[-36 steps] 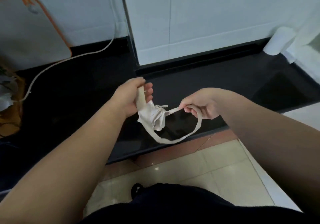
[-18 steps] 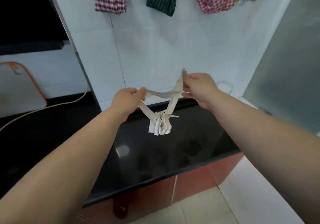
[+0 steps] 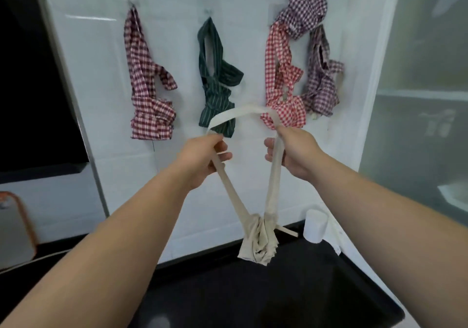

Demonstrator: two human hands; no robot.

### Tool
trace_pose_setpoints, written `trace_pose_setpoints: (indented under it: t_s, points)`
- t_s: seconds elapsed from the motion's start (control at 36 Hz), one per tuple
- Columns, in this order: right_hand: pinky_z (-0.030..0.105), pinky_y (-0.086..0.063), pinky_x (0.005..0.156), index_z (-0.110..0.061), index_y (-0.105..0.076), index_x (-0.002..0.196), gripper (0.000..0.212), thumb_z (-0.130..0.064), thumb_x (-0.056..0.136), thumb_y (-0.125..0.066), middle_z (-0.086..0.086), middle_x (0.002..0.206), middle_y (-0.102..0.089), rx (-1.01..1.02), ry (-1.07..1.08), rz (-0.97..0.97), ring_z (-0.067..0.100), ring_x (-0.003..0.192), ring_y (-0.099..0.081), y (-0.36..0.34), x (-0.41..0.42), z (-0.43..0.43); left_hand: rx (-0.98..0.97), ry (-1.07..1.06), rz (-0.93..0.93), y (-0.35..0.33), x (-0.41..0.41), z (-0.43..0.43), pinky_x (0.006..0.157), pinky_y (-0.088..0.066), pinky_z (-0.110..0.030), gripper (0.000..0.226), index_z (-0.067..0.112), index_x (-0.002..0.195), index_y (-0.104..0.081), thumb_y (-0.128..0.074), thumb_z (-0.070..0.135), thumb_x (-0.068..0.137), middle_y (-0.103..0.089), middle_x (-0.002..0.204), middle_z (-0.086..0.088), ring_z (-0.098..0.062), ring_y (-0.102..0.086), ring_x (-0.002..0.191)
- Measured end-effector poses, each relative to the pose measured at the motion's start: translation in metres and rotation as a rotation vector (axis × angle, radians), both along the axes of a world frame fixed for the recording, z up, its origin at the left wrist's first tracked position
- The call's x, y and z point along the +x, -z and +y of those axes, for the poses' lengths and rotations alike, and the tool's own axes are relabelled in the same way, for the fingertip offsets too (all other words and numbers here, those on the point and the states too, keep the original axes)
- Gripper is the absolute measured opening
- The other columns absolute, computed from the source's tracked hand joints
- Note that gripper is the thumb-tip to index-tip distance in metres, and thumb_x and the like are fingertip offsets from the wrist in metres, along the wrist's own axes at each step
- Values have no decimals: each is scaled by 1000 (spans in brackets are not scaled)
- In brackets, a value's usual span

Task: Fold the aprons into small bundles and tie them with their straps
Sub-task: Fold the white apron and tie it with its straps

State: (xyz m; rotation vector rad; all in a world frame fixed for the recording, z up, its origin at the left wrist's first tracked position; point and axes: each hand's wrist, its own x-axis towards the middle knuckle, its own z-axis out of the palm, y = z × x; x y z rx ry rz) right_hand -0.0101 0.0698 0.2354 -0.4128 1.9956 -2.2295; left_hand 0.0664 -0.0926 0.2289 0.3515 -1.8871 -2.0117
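Head view: left hand (image 3: 202,160) and right hand (image 3: 293,155) each grip one side of the beige strap loop (image 3: 243,111), held apart. Beige apron bundle (image 3: 258,241) hangs below them, above the black counter's (image 3: 253,297) back edge, not touching it.

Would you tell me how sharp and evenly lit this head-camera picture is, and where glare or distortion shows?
Head view: soft overall, the beige bundle and its strap slightly blurred, the left hand and right hand crisper. Head view: flat, even light, a glare streak on the white wall, a dim sheen on the black counter. Head view: wide-angle bowing tilts the metal frame.
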Motion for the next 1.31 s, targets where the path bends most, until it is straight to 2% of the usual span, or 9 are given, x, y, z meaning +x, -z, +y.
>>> trace_pose_setpoints:
  t_s: [0.08,0.22,0.53,0.69,0.78,0.94,1.06,1.14,1.31]
  points:
    - [28,-43,51,-15,-46,76,25,-23,100,-47,4,61,-49,-2,-32,88,19,54,-42,-19,-15,-8,85,68,109,-31,-4,-8,53,-51,-25,23,15,77,-51,-51,23,99,-32,48,7,-7,-30,38]
    - [22,-34,41,-16,-42,64,38,-30,95,-58,-3,48,-41,90,-51,297,15,46,-38,-63,-39,-24,80,103,225,-80,-15,-35,49,-30,-19,11,19,83,-57,-59,24,93,-21,53,8,-8,-18,48]
    - [21,-41,42,-13,-54,73,24,-22,94,-60,-1,58,-47,-17,-220,335,10,47,-42,-124,-72,-82,248,-38,536,-145,-56,-69,64,-55,-20,18,13,89,-62,-52,24,99,-65,67,7,-2,-55,53]
    - [23,-45,48,-13,-57,78,22,-26,96,-57,0,63,-49,-19,-183,471,12,52,-44,-160,-93,-112,73,-182,604,-168,-82,-84,66,-55,-21,12,13,105,-58,-46,12,101,-68,94,2,-8,-65,71]
    - [23,-42,46,-12,-53,75,26,-24,98,-54,2,64,-48,-109,-128,453,12,50,-41,-175,-108,-119,48,-208,597,-184,-93,-89,57,-52,-18,18,5,113,-57,-54,8,96,-67,88,0,-5,-62,59]
    - [18,-29,37,-15,-51,72,25,-24,93,-61,-1,57,-40,-52,-278,452,10,44,-33,-182,-135,-125,-164,-173,444,-199,-110,-95,38,-29,-16,6,18,84,-66,-64,20,89,-59,66,7,-5,-28,42]
    - [17,-30,36,-17,-53,74,24,-29,92,-62,-4,54,-40,28,-401,512,8,43,-34,-186,-132,-140,-216,-313,561,-197,-107,-100,38,-29,-17,4,16,93,-57,-60,19,93,-51,77,5,-3,-31,39]
    - [17,-28,35,-16,-50,74,26,-31,91,-64,-4,53,-43,-21,-469,538,7,42,-35,-197,-120,-156,-191,-286,665,-203,-91,-111,36,-24,-15,8,19,88,-52,-59,16,92,-48,70,8,-3,-29,42]
    - [17,-25,36,-11,-58,81,18,-25,91,-62,1,65,-49,45,-377,751,11,47,-36,-203,-97,-201,-511,-635,647,-207,-62,-147,52,-49,-24,9,18,85,-57,-64,17,90,-61,77,0,-8,-52,53]
